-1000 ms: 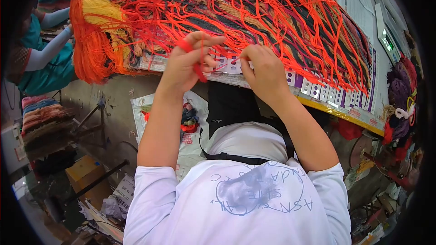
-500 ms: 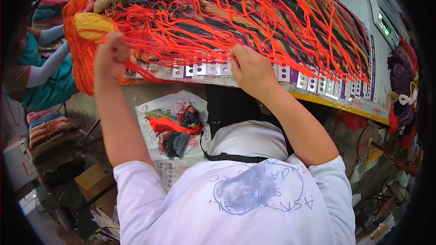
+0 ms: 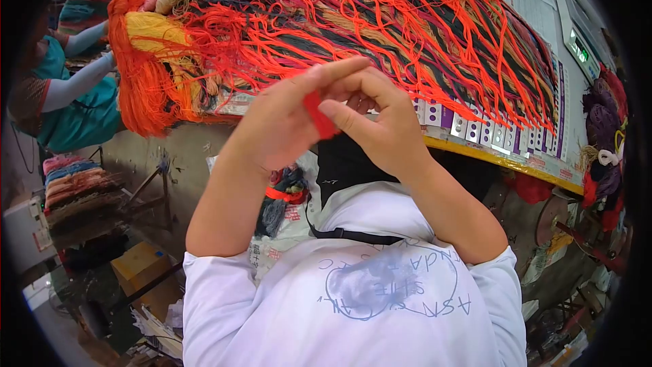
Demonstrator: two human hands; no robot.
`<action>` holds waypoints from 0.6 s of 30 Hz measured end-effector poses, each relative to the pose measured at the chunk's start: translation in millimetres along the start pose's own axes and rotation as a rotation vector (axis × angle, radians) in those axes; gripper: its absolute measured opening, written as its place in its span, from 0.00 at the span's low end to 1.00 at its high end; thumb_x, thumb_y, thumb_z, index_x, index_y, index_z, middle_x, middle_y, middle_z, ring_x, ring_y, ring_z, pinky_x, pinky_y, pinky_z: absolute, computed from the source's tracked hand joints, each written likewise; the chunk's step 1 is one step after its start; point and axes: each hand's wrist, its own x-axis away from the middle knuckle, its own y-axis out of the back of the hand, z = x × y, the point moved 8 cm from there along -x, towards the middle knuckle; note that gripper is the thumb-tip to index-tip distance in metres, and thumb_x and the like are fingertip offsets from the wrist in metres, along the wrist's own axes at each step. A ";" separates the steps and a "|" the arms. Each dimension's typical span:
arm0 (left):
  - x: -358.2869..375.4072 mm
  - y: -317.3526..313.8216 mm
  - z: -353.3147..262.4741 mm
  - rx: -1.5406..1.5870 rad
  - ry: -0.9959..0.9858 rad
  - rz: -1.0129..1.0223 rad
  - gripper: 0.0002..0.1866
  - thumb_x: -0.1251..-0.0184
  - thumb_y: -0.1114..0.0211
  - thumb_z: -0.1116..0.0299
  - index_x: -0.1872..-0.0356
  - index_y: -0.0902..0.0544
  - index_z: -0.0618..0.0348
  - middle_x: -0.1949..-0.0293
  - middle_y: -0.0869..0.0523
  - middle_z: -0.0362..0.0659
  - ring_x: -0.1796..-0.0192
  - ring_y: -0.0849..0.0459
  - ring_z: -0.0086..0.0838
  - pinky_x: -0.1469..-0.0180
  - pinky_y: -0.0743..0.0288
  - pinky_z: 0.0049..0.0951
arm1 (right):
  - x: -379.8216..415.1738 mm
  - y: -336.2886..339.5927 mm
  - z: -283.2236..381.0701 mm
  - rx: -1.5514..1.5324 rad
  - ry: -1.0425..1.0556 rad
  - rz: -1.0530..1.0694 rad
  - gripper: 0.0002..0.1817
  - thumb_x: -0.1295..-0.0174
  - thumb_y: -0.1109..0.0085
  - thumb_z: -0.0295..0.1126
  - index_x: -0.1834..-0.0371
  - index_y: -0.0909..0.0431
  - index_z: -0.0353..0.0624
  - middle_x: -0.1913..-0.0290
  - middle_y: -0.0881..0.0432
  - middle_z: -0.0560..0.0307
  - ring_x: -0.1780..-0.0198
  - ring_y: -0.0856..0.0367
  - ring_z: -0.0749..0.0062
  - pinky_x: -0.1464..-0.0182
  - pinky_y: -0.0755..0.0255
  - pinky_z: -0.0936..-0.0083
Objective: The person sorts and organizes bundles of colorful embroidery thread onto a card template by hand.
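My left hand (image 3: 288, 112) and my right hand (image 3: 380, 117) meet in front of my chest, near the table's front edge. A short folded bunch of bright orange-red thread (image 3: 319, 117) shows between them. It lies against my left palm, with the left fingers reaching over towards the right hand. The thumb of my right hand presses at the bunch, its other fingers curled and partly covered. Beyond both hands, long orange-red strands (image 3: 468, 68) lie loosely over dark, tan and maroon threads on the table. White cards with punched holes (image 3: 468, 128) line the threads' lower edge.
Orange and yellow hanks (image 3: 146, 68) hang at the table's left end. Beside them stands a person in a teal garment (image 3: 81, 109). A digital scale (image 3: 578, 47) is at the right, with purple and red yarn (image 3: 603, 115) below it. Colored scraps (image 3: 275, 211) lie below my hands.
My left hand has swung right from the hanks to meet my right hand. The strands stretched between the hands are now gathered into a short bunch.
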 end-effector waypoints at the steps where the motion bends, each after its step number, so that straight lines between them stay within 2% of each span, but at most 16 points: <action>1: -0.7 -9.5 4.1 0.032 0.008 0.024 0.27 0.25 0.57 0.57 0.33 0.36 0.65 0.40 0.26 0.45 0.40 0.26 0.29 0.41 0.31 0.33 | 2.3 -2.5 -0.6 -0.026 -0.112 0.038 0.07 0.45 0.35 0.28 0.67 0.20 0.37 0.69 0.24 0.63 0.70 0.26 0.84 0.68 0.32 0.86; 2: -1.2 -11.2 5.9 0.034 0.004 0.026 0.27 0.25 0.57 0.57 0.33 0.36 0.65 0.40 0.26 0.45 0.40 0.26 0.29 0.41 0.31 0.33 | 3.6 -2.1 1.3 -0.022 -0.110 0.041 0.07 0.45 0.35 0.28 0.67 0.20 0.37 0.69 0.24 0.63 0.70 0.26 0.84 0.68 0.32 0.86; 4: -0.1 -13.3 6.6 0.053 -0.020 0.049 0.31 0.25 0.62 0.55 0.30 0.45 0.69 0.36 0.31 0.50 0.34 0.31 0.33 0.33 0.38 0.38 | 7.9 -1.7 -9.2 -0.289 -0.274 0.040 0.06 0.42 0.37 0.27 0.67 0.21 0.36 0.70 0.24 0.65 0.70 0.27 0.88 0.68 0.33 0.87; 7: 2.1 -12.4 10.1 0.139 0.016 0.071 0.31 0.25 0.62 0.55 0.30 0.46 0.69 0.36 0.31 0.50 0.35 0.31 0.33 0.33 0.39 0.38 | 11.3 0.1 -9.5 -0.306 -0.299 0.098 0.04 0.39 0.40 0.26 0.64 0.22 0.38 0.69 0.22 0.64 0.69 0.25 0.85 0.65 0.27 0.85; 13: 4.2 -12.1 9.8 0.134 -0.005 0.121 0.31 0.25 0.61 0.54 0.30 0.45 0.68 0.35 0.31 0.50 0.35 0.30 0.34 0.33 0.37 0.39 | 12.8 0.5 -9.6 -0.338 -0.306 0.131 0.03 0.37 0.43 0.26 0.64 0.25 0.38 0.67 0.22 0.63 0.64 0.24 0.85 0.60 0.27 0.85; 16: 6.6 -9.1 11.3 0.158 0.003 0.114 0.31 0.25 0.61 0.55 0.30 0.44 0.68 0.36 0.31 0.50 0.36 0.29 0.33 0.35 0.35 0.39 | 13.3 0.2 -7.1 -0.401 -0.324 0.063 0.04 0.36 0.45 0.26 0.66 0.27 0.37 0.70 0.23 0.64 0.69 0.25 0.86 0.63 0.27 0.86; 18: 7.5 -8.0 10.9 0.153 0.012 0.110 0.31 0.25 0.61 0.55 0.30 0.44 0.67 0.37 0.30 0.50 0.37 0.28 0.33 0.35 0.35 0.38 | 13.6 1.4 -6.8 -0.401 -0.329 0.055 0.04 0.36 0.45 0.27 0.64 0.26 0.37 0.69 0.22 0.63 0.68 0.25 0.86 0.64 0.26 0.85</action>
